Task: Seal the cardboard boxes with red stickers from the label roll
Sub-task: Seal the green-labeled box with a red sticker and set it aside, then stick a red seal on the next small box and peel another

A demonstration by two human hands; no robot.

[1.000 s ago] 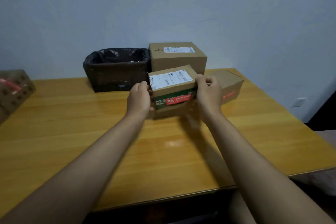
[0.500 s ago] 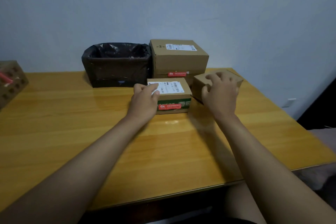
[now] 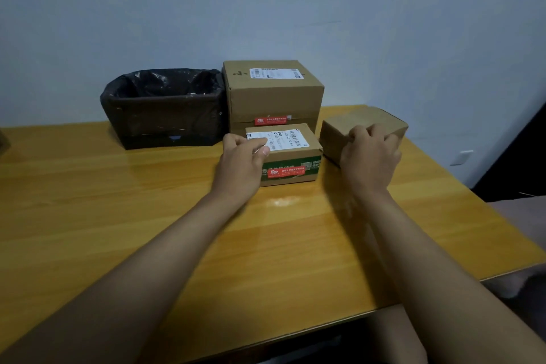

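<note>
A small cardboard box (image 3: 295, 143) with a white label, a green band and a red sticker (image 3: 286, 172) on its front stands on the wooden table (image 3: 118, 201). My left hand (image 3: 240, 162) holds its left end, thumb on the top. Behind it stands a larger box (image 3: 274, 97) with a red sticker (image 3: 270, 120) across its front seam. To the right lies a plain brown box (image 3: 369, 118). My right hand (image 3: 367, 156) grips its near top edge with curled fingers. The label roll is not in view.
A bin lined with a black bag (image 3: 165, 115) stands at the back left, touching the larger box. The table's right edge runs close past the plain box. A white socket (image 3: 462, 156) sits on the wall.
The small box, held up in both hands a second ago, now stands on the table before the larger box. My right hand has left it and gone right onto the plain box.
</note>
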